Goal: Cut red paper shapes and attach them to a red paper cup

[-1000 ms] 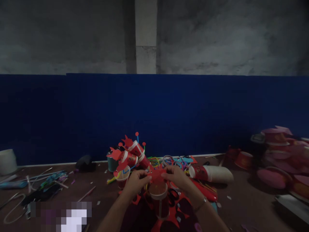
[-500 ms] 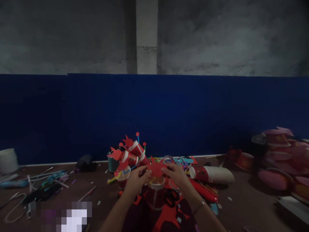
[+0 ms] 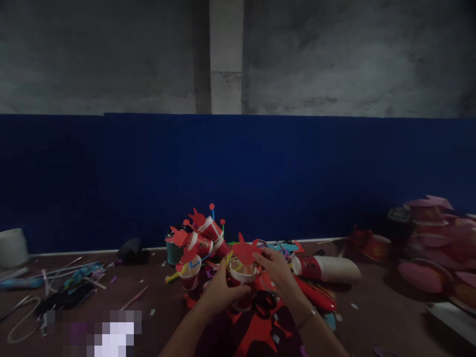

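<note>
My left hand (image 3: pixel 225 290) is wrapped round a red paper cup (image 3: pixel 243 268) with a white rim, standing upright in front of me. A red paper cutout (image 3: pixel 246 252) with pointed tips stands above the cup's rim. Its right edge is pinched between the thumb and fingers of my right hand (image 3: pixel 273 267). Whether the cutout's lower part is fixed to the cup, I cannot tell. Black-handled scissors (image 3: pixel 265 303) lie just right of the cup, over cut red paper (image 3: pixel 256 331).
Left of my hands are several decorated red cups (image 3: pixel 201 243) with cutouts and coloured stems. A stack of paper cups (image 3: pixel 327 269) lies on its side at right. Pink and red cup pieces (image 3: pixel 427 248) are piled far right. A blue panel (image 3: pixel 238 173) stands behind the table.
My left hand has let go of the cutout's left edge and moved down to grip the cup. The cutout has shifted slightly right and up, still in my right hand.
</note>
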Demonstrator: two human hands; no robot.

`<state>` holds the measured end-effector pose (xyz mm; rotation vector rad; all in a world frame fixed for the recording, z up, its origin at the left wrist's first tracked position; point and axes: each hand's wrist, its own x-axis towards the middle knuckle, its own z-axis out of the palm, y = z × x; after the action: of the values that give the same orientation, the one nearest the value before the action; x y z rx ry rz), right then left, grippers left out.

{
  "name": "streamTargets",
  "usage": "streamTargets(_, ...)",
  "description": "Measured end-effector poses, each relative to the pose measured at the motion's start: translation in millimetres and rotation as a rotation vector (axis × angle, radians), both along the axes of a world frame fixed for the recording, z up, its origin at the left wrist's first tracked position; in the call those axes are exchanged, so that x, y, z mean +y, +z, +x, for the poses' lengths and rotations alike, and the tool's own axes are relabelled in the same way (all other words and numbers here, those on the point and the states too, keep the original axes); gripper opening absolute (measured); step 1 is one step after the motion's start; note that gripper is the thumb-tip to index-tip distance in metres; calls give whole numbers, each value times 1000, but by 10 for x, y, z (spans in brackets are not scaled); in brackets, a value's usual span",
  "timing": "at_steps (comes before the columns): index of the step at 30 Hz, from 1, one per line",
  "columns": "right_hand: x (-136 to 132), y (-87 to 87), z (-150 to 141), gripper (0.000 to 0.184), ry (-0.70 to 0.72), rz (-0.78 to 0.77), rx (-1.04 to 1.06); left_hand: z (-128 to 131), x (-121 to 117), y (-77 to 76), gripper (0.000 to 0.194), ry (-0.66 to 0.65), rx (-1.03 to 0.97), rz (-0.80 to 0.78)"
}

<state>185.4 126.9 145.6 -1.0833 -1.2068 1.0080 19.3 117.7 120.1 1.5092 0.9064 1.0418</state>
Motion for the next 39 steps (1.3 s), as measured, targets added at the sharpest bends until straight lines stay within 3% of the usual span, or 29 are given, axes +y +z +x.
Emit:
streamTargets(10,-6,14,-13,32,38,26,-4,105,-66,25,87,74,31,107)
streamTargets(13,17,-27,1,31,63,76,-99,104,-48,-9,88,106,-27,150)
streamTargets(15,17,-46,6,35,-32,139,-194,103,-38,-27,90,143,-47,182)
streamTargets(17,-13,-43,-3,41,-238,258,-282,105,-30,-43,95,175,-61,201)
streamTargets(19,-75,-15,-31,34,-400,388,-398,116,-23,-63,102,175,-88,211)
streamTargets(20,-117,5,-54,25,-408,427,-477,126,-19,-74,105,168,-110,218)
streamTargets(25,-334,108,-202,22,-9,324,-821,192,-26,-115,114,141,-129,253)
streamTargets(33,-359,118,-240,20,52,191,-1160,236,-100,-117,124,-78,-49,219)
streamTargets(39,-430,233,-338,25,50,40,-1372,218,-103,-120,123,-68,27,215)
